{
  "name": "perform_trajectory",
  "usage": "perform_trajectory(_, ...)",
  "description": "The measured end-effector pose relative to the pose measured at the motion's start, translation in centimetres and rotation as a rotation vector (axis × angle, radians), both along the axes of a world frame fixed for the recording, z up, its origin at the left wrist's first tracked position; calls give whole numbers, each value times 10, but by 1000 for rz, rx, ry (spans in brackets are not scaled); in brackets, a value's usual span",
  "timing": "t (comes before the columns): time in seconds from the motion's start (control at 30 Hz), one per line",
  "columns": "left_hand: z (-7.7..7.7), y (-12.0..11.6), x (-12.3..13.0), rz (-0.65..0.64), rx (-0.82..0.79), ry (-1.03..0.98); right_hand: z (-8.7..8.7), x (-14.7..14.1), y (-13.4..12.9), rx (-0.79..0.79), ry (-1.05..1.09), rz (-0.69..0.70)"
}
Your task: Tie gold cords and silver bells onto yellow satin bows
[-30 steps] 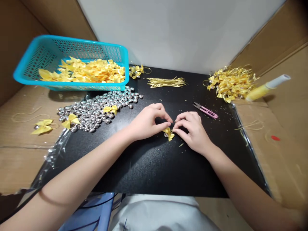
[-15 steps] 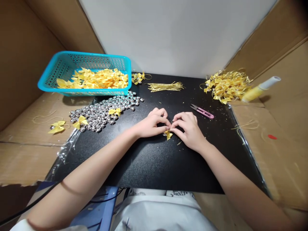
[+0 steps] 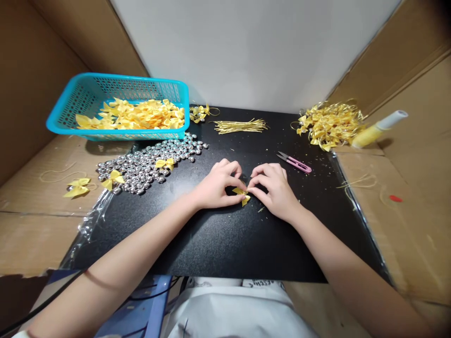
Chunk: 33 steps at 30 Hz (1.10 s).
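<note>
Between my hands, just above the black tabletop [image 3: 225,244], is a small yellow ribbon bow [image 3: 245,199]. My left hand [image 3: 223,185] has thumb and fingertips closed on the bow from the left. From the other side my right hand [image 3: 273,190] pinches at the bow's right edge, thumb against forefinger. Whatever fine piece lies in that pinch, cord or ribbon, is too small to make out. Silver beads [image 3: 148,164] are spread to the left of my left hand, with a loose yellow bow [image 3: 165,163] on top of them.
A turquoise basket [image 3: 118,137] of yellow bows stands at the back left. Gold cords [image 3: 241,126] lie at the back middle. Pink thread snips [image 3: 296,163] rest right of my hands. Behind them are a heap of finished-looking bows [image 3: 329,124] and a yellow thread spool [image 3: 369,137].
My left thumb and fingers have spread a little and shifted slightly left and down on the bow, so more of its yellow loops show. My right hand keeps its pinch. The camera view has shifted slightly.
</note>
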State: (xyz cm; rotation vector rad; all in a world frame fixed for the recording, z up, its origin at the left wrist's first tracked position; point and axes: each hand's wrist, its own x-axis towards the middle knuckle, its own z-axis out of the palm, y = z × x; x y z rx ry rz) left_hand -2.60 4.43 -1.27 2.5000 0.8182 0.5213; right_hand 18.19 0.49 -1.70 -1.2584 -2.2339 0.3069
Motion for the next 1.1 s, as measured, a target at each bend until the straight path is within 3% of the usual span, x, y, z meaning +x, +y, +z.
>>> perform_trajectory(0.2, -5, -4, 1, 31, 49, -53, 1, 0, 0, -11, -3, 0)
perform_trajectory(0.4, 2, 1, 4, 73, -147, -100, 4, -1, -1, -5, 11, 4)
perform_trajectory(0.6, 4, 6, 2, 13, -235, -60, 3, 0, -1, 6, 18, 13)
perform_trajectory(1.1, 9, 3, -2, -11, 134, 54, 3, 1, 0, -15, 4, 9)
